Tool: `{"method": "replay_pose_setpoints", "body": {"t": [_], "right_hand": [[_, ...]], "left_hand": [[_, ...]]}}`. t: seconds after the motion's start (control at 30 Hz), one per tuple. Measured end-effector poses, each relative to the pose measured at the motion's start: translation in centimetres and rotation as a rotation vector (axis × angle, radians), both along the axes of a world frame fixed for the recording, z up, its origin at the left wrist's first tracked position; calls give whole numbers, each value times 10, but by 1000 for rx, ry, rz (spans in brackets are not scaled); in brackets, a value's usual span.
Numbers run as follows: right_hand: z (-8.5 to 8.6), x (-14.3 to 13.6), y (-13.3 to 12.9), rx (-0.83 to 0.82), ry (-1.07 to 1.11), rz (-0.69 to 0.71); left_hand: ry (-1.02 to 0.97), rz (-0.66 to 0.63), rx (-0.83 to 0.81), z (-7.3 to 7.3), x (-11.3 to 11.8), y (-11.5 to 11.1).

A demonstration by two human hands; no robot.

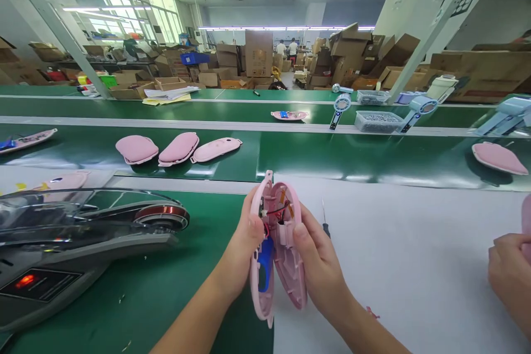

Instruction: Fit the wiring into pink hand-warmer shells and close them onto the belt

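Two pink plastic shell halves are held upright in front of me, spread apart in a V, with thin wires running between them. My left hand [249,238] grips the left shell half [256,287], which carries a blue battery [265,263] and a small circuit board. My right hand [321,260] is closed on the right shell half [292,265], its thumb on the rim and its other fingers behind. Ribs and posts show inside that half. Just beyond my right hand lies a thin screwdriver [326,227], partly hidden by the fingers.
Pink shells [179,149] lie on the green conveyor [290,155] ahead. A grey machine with a clear cover [83,249] stands at left. Blue handheld fans [342,104] and a tub of small parts [378,121] are further back. Another person's hand [508,271] holds a pink part at right.
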State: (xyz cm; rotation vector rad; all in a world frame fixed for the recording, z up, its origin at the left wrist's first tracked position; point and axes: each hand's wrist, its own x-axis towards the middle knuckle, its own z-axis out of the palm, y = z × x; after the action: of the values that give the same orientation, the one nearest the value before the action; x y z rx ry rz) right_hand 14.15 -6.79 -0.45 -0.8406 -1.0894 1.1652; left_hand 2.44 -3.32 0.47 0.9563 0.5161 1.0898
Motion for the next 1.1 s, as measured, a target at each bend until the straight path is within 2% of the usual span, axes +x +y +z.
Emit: {"method": "replay_pose_setpoints", "body": {"t": [0.23,0.43,0.67,0.83,0.93,1.0,1.03,1.1], "right_hand": [[0,-2,-2,-24,-7,-49],[0,-6,-1,-15,-3,-47],[-8,-3,0,112,-130,-19],[-16,-22,1,74,-150,-166],[-16,-32,-1,27,-115,-192],[-13,-17,-8,25,-77,-216],[-12,0,-14,37,-62,-246],[-7,53,-31,74,-20,-374]], "left_hand": [[61,-18,61,-3,-2,0],[62,-1,16,-5,-1,-2],[70,93,9,-6,5,-9],[102,99,45,-14,6,-9],[151,134,15,-11,8,-11],[206,174,-13,-5,11,-15],[235,201,-20,-1,13,-18],[273,253,-39,5,16,-22]]}}
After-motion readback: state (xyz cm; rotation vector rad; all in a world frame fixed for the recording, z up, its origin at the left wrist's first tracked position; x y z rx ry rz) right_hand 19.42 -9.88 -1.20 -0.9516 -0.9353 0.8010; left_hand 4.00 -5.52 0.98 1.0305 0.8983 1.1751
